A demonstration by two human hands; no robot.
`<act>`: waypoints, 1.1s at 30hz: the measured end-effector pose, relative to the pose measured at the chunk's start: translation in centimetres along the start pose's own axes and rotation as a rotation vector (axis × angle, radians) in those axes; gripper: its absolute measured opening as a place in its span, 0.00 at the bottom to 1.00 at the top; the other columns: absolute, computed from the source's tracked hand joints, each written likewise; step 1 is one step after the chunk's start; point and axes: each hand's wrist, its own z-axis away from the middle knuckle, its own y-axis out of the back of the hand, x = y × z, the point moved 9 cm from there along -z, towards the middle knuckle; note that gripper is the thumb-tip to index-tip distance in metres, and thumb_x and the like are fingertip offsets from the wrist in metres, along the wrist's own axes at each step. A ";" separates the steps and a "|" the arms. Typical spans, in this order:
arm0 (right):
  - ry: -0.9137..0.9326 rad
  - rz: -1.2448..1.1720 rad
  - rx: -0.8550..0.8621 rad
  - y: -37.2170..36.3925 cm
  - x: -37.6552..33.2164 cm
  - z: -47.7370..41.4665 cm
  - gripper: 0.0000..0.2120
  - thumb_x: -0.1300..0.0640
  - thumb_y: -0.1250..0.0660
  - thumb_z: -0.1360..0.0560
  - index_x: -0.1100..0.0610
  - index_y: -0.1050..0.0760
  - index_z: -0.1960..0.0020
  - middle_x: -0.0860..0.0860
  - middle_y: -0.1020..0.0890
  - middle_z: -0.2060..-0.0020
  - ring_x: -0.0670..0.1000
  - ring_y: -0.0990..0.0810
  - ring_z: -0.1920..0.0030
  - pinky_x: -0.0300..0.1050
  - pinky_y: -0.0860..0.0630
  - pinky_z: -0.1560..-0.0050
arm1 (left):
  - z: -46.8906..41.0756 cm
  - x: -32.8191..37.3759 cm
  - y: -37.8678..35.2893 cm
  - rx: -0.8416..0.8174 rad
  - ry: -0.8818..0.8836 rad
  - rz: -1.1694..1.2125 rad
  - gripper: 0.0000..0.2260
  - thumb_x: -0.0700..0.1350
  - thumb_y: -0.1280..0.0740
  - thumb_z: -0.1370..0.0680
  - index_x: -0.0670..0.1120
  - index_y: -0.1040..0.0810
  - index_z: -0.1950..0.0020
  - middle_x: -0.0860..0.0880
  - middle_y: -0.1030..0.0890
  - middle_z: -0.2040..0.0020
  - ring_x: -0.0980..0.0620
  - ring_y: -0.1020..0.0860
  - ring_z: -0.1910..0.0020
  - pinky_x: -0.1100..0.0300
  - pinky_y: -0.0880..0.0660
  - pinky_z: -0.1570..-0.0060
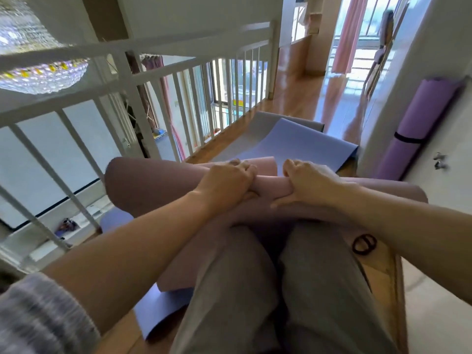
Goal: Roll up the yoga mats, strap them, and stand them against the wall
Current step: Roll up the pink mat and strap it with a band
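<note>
Fingers [242, 166] of the left hand [224, 181] and right hand [310, 181] curl around a rolled dusty-pink yoga mat [153, 185] at its middle, above a flat periwinkle mat [293, 141].
Held only centrally, its ends may spring loose before the black loop strap [364, 244] on the floor [301, 98] goes on.

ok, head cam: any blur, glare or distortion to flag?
Head view: wide-angle distortion bows the white railing; head view: blur smears the chandelier; head view: window glare washes out the wooden floor; head view: left hand and right hand on the pink mat look fairly sharp.
</note>
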 end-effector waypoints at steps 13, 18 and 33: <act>0.315 0.188 -0.102 -8.4 -3.0 8.5 0.35 0.26 0.42 0.33 0.56 0.31 0.44 0.49 0.24 0.51 0.50 0.21 0.54 0.40 0.28 0.61 | 8.7 9.8 -5.9 0.031 -0.232 0.093 0.18 0.57 0.45 0.23 0.44 0.24 0.57 0.45 0.22 0.59 0.45 0.21 0.62 0.57 0.26 0.66; 0.500 -0.071 0.228 -9.5 -3.7 11.9 0.23 0.34 0.39 0.27 0.56 0.30 0.56 0.51 0.22 0.62 0.49 0.23 0.68 0.43 0.24 0.72 | 11.5 11.1 -7.1 0.134 -0.248 -0.005 0.18 0.58 0.43 0.23 0.45 0.24 0.57 0.45 0.23 0.58 0.45 0.24 0.60 0.54 0.27 0.63; 0.267 -0.066 0.539 -2.5 -0.1 9.1 0.20 0.39 0.35 0.27 0.57 0.24 0.58 0.52 0.21 0.63 0.50 0.25 0.64 0.41 0.30 0.62 | 6.2 5.1 0.0 0.312 -0.015 0.044 0.12 0.53 0.33 0.24 0.46 0.17 0.51 0.46 0.20 0.55 0.44 0.22 0.57 0.52 0.26 0.59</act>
